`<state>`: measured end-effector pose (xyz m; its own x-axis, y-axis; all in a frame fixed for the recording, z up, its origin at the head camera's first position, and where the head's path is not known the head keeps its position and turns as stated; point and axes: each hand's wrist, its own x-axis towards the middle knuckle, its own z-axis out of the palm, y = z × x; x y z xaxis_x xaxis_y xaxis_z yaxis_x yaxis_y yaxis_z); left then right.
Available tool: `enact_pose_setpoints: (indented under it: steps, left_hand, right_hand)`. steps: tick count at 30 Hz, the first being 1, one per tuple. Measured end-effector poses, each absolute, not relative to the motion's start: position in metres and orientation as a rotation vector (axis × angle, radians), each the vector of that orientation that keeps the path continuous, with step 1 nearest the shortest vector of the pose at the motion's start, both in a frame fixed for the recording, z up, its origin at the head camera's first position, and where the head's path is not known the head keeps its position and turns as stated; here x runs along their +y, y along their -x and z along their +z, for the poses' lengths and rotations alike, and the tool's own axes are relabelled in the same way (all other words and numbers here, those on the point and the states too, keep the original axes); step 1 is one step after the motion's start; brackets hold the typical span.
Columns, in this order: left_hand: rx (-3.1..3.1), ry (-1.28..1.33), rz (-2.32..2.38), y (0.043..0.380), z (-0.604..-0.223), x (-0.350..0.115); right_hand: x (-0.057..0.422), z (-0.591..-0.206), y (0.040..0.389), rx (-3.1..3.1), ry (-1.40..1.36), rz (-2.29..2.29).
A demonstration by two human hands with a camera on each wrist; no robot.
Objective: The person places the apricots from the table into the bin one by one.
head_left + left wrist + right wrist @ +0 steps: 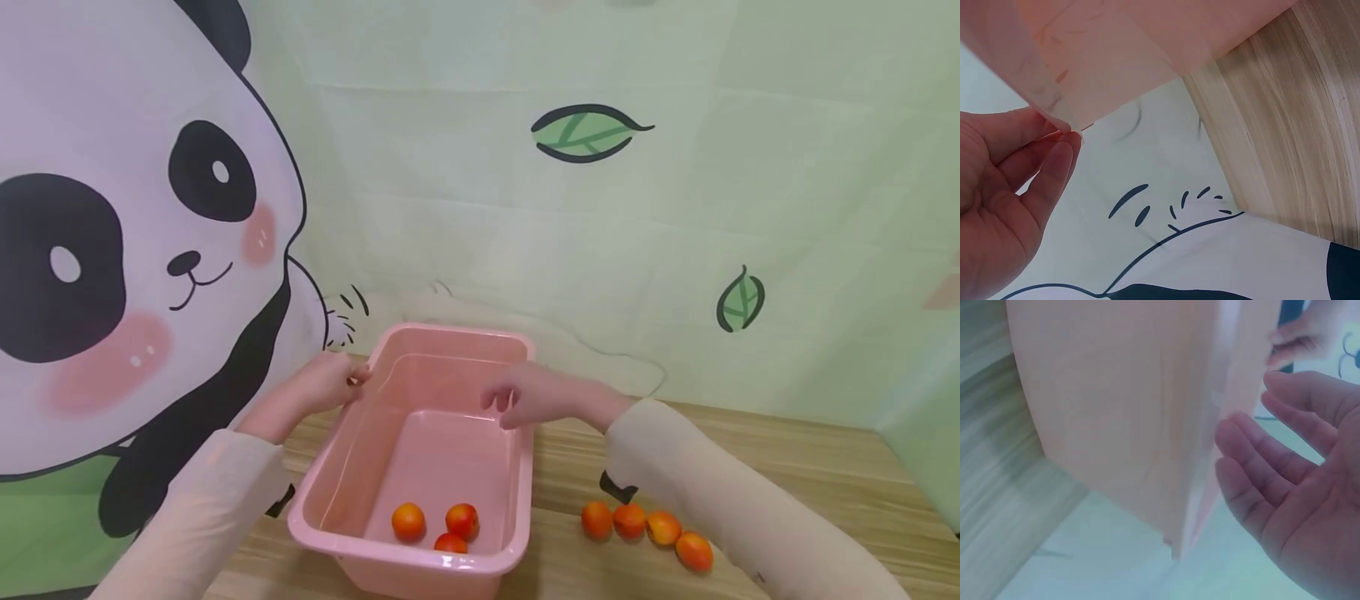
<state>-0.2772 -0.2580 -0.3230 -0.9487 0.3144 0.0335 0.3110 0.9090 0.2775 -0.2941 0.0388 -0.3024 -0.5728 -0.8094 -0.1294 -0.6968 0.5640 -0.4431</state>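
The left hand (330, 383) pinches the tub (442, 379) near the left edge of the table (757, 483); the right hand (536, 393), loosely spread, holds nothing. One-sided pulling could tilt the tub, rolling its fruits (408, 522).

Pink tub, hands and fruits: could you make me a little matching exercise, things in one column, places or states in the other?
Things
1. Left hand
2. Right hand
3. Three orange-red fruits
4. Four fruits in a row

Places or states
A. on the wooden table
B. holding nothing
C. pinching the pink tub at its rim
D. inside the tub

Right pairs: 1-C, 2-B, 3-D, 4-A
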Motion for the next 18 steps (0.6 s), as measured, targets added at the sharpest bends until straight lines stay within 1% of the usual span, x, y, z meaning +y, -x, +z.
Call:
enact_pose_setpoints:
  steps: [3, 7, 10, 13, 18]
  left_hand:
    - [3.056, -0.489, 0.448, 0.277, -0.323, -0.258]
    - [3.049, -0.48, 0.459, 0.277, -0.323, -0.257]
    - [3.048, -0.483, 0.456, 0.277, -0.322, -0.256]
    - [3.046, -0.483, 0.452, 0.277, -0.323, -0.257]
    - [3.047, -0.478, 0.448, 0.277, -0.323, -0.257]
  right_hand:
    - [0.054, -0.295, 0.295, 2.507, 1.174, -0.56]
    - [0.074, -0.293, 0.3, 2.532, 1.182, -0.598]
    - [0.086, -0.295, 0.302, 2.544, 1.136, -0.601]
    - [0.097, -0.299, 0.301, 2.539, 1.035, -0.573]
    - [0.111, -0.311, 0.298, 2.519, 0.926, -0.486]
